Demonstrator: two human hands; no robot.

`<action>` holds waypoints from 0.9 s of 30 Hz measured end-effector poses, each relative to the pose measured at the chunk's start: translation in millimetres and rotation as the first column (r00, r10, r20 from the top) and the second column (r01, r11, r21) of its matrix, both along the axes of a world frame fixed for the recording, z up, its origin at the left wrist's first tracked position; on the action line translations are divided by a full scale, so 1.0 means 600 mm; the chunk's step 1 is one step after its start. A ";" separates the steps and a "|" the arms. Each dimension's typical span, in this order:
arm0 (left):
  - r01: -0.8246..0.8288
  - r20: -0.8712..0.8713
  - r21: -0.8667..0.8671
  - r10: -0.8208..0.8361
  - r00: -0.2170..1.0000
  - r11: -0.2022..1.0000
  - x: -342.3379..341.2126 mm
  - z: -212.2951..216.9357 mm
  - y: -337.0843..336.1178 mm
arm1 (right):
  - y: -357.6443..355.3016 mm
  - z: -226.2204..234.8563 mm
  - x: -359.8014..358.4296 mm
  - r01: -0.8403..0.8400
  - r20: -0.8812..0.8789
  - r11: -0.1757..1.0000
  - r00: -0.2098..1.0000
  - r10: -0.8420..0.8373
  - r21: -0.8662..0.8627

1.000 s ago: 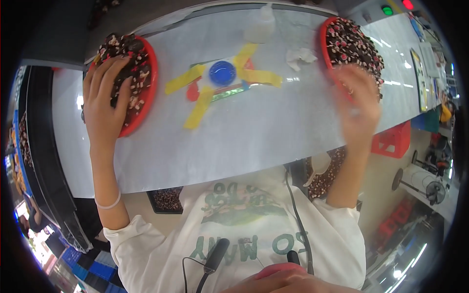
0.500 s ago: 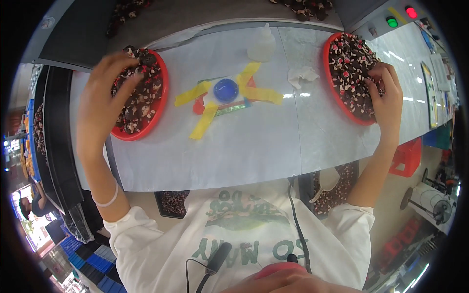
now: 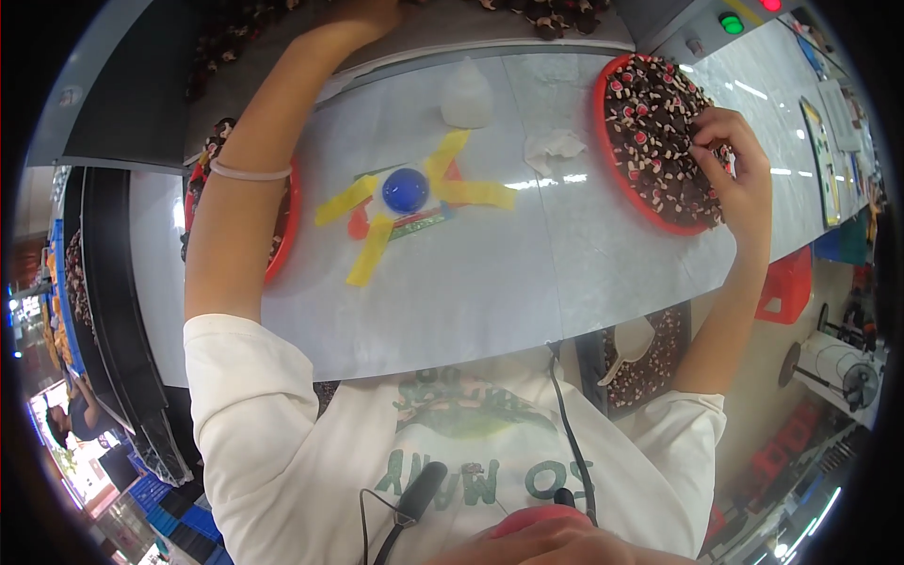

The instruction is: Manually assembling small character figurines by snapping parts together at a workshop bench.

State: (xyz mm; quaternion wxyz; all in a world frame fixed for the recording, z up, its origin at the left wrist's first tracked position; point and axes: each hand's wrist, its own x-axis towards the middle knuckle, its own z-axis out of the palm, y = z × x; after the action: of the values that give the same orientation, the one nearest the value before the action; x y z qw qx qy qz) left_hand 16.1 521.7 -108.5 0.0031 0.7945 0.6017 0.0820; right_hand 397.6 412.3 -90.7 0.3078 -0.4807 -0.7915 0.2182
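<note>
My left hand [image 3: 369,19] reaches over the grey belt [image 3: 452,28] beyond the table. Its fingers run against the upper edge of the picture, so I cannot tell what they hold. My left forearm crosses over a red basin [image 3: 295,215] of dark chocolate-like pieces and hides most of it. At the right, a second red basin [image 3: 600,118] is heaped with similar dark pieces sprinkled with pale and red bits. My right hand [image 3: 744,179] is at its right side, fingers curled together on the pieces; anything pinched there is too small to name.
A blue dome [image 3: 406,191] is fixed to the table with yellow tape [image 3: 369,259]. Behind it stand a white squeeze bottle [image 3: 467,99] and a crumpled tissue [image 3: 554,149]. More dark pieces [image 3: 546,14] lie on the belt. Below the table edge, a tray [image 3: 670,353] holds a scoop [image 3: 633,341].
My left hand has gone from the left basin up and right, out over the belt. My right hand stays at the right basin. The whole view has shifted slightly.
</note>
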 end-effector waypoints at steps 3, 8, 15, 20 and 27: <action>-0.071 0.037 -0.060 0.074 0.997 0.996 0.002 0.023 -0.021 | -0.011 -0.009 0.006 0.031 -0.482 0.999 0.875 -0.040 -0.026; 0.032 0.343 -0.149 0.022 0.939 0.988 -0.042 0.059 -0.117 | -0.056 -0.005 0.044 0.034 -0.733 0.991 0.670 -0.117 -0.127; 0.173 0.803 -0.097 -0.026 0.595 0.980 -0.097 0.090 -0.316 | -0.120 -0.021 -0.009 0.018 -0.705 0.982 0.694 -0.149 -0.190; 0.190 0.859 -0.060 -0.046 0.509 0.980 -0.079 0.050 -0.440 | -0.133 -0.027 -0.056 -0.068 -0.689 0.952 0.706 -0.165 -0.298; 0.146 0.943 -0.271 0.293 -0.158 0.952 0.003 -0.041 -0.511 | -0.117 -0.004 -0.207 -0.301 -0.490 0.873 0.868 0.084 -0.384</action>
State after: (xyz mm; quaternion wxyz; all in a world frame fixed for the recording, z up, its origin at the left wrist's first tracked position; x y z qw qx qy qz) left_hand 17.9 215.3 -133.2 0.5686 0.4050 0.4361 0.5679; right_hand 273.6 342.2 -92.9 0.3424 -0.3894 -0.6694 0.5320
